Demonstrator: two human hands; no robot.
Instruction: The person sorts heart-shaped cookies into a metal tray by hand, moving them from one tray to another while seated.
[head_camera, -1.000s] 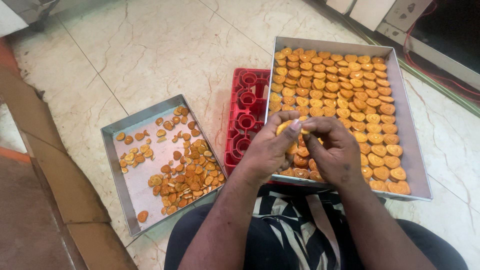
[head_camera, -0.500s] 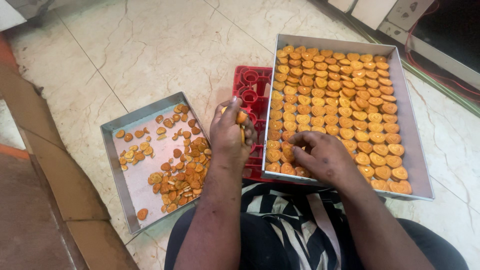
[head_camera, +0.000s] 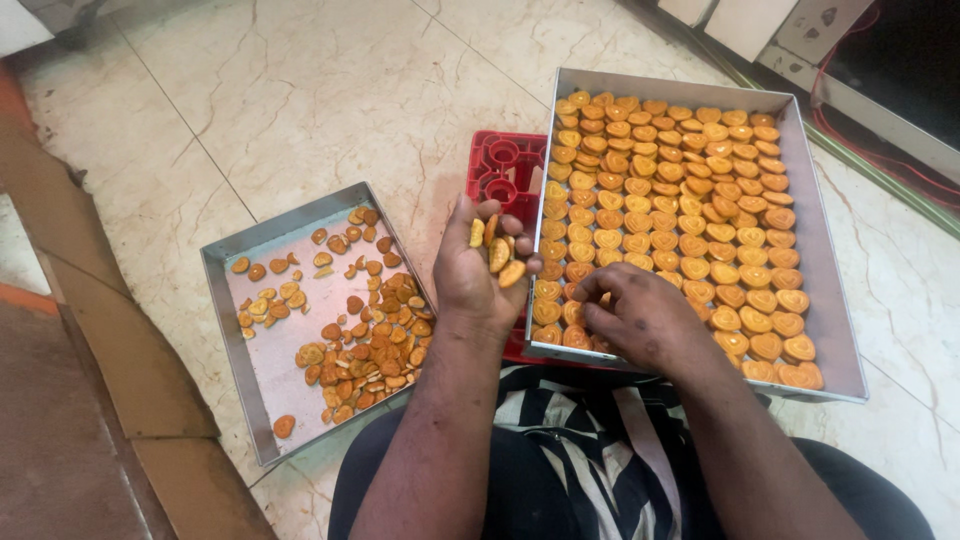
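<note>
Several heart-shaped biscuits (head_camera: 500, 255) are lying loosely, pointing various ways, in the left hand (head_camera: 478, 270), which is cupping half-closed at the large tray's (head_camera: 838, 300) nine o'clock. The right hand (head_camera: 640, 318) is pinching biscuits at the tray's seven o'clock corner, fingers curled.

Floor (head_camera: 300, 90): large cream marble-look tiles with brown veining and thin dark grout lines, glossy under soft, even light. Along the left edge runs a raised reddish-brown step (head_camera: 90, 400), its border a lighter tan. At the top right corner, pale boxes (head_camera: 745, 20) stand against a dark recess, with red cables (head_camera: 880, 160) trailing beside a light metal strip (head_camera: 900, 125).
</note>
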